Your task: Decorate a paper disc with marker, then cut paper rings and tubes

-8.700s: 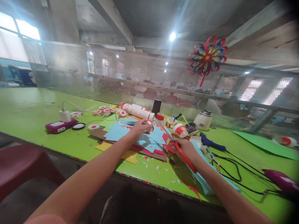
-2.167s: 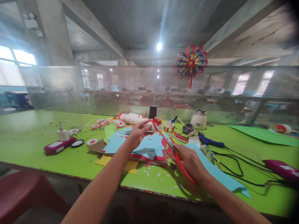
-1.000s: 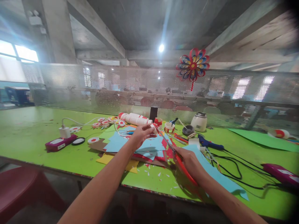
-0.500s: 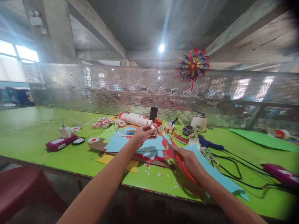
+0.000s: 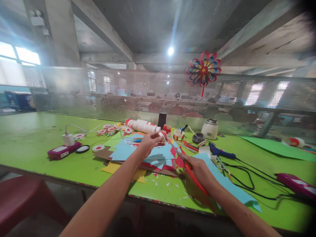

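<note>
My left hand point(image 5: 150, 143) is closed on a small red-and-white paper piece point(image 5: 162, 135), pinched between thumb and fingers above the paper pile. My right hand point(image 5: 197, 168) grips orange-handled scissors point(image 5: 189, 169), their blades pointing up and left to the edge of that piece. How far the blades are apart is too small to tell. Beneath both hands lie light blue paper sheets point(image 5: 128, 152), over red and brown sheets, with a yellow sheet point(image 5: 116, 168) at the front. White and red paper scraps point(image 5: 168, 185) are scattered on the green table point(image 5: 98, 177).
A white roll stack point(image 5: 143, 125), a dark phone point(image 5: 162, 120) and a cream jar point(image 5: 210, 129) stand behind. On the right are a blue glue gun point(image 5: 222, 151), black cords and a purple power strip point(image 5: 296, 184); another purple strip point(image 5: 64, 151) lies left.
Both hands stay almost where they were, with the scissors still at the paper piece. The scissors' orange handles look slightly closer together; otherwise only a small shift of the view shows.
</note>
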`<state>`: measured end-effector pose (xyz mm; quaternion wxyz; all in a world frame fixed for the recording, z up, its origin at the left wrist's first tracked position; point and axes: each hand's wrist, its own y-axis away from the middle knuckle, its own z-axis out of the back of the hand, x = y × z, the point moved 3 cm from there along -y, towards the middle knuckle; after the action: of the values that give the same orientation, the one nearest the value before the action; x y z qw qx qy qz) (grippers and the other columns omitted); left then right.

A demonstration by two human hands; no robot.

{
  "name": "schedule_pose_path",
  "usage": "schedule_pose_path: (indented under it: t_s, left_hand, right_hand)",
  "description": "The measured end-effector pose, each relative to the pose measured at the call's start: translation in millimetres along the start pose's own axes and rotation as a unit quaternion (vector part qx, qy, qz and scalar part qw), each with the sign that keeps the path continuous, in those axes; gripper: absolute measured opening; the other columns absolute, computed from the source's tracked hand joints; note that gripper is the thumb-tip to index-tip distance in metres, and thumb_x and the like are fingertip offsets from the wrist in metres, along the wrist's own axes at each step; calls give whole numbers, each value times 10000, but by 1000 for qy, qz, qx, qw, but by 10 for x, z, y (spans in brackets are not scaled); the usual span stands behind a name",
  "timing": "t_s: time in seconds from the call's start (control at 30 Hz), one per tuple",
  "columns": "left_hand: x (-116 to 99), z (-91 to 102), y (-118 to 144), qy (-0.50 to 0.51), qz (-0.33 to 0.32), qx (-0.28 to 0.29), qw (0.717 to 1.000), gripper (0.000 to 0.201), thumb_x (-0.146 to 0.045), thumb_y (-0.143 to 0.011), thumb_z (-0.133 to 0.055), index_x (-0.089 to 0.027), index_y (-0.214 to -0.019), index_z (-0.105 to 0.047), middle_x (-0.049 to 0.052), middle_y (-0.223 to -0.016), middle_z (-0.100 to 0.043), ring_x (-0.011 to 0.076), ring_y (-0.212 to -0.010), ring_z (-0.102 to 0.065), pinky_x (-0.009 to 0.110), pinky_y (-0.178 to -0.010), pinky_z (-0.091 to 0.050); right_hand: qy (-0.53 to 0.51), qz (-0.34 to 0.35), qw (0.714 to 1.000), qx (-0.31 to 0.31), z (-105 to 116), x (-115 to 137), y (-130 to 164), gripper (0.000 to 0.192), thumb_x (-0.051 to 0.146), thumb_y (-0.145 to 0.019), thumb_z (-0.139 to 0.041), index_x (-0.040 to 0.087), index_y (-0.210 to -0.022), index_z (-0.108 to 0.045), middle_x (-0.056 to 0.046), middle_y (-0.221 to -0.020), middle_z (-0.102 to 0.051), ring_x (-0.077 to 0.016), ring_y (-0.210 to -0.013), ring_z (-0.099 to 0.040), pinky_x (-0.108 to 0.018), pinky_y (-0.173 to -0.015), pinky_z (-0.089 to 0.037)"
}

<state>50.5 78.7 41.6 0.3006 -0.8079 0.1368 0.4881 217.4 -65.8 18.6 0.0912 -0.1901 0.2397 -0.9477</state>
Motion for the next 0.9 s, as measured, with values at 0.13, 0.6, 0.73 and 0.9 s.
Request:
schedule_pose_path:
  t_s: [0.13,0.6,0.73,0.9]
  left_hand:
    - [6,16,-7,-4,4,5,1000,359,-268,-594,-829,-84,-868,-686,73,-792,-663,175,-730,-624,407,-750,-523]
    - [31,-19,13,-36,-14,-13,999,427,-273,-578,-832,-81,-930,-688,66,-804,-656,150,-709,-602,382,-737,-517]
    - [50,-16,5,-35,-14,-16,999,429,-270,-565,-836,-81,-918,-684,59,-776,-650,160,-708,-609,389,-726,-521]
    - [62,-5,-9,-31,-12,-13,999,431,-269,-554,-841,-83,-907,-681,55,-759,-652,162,-696,-614,389,-714,-528]
  right_hand:
    - [5,6,1000,4,-24,-58,-16,386,233,-807,-477,135,-1125,-672,-131,-1036,-726,-277,-914,-669,-375,-827,-489]
    - [13,-2,1000,1,-29,-82,-26,348,212,-797,-477,173,-1059,-703,-111,-981,-745,-267,-883,-685,-358,-802,-494]
    - [14,-3,1000,4,-26,-84,-20,327,199,-781,-491,188,-1022,-712,-100,-949,-752,-254,-846,-687,-338,-782,-489]
    - [25,-4,1000,7,-18,-62,-8,339,198,-787,-462,163,-1025,-701,-109,-935,-750,-256,-835,-682,-339,-781,-478]
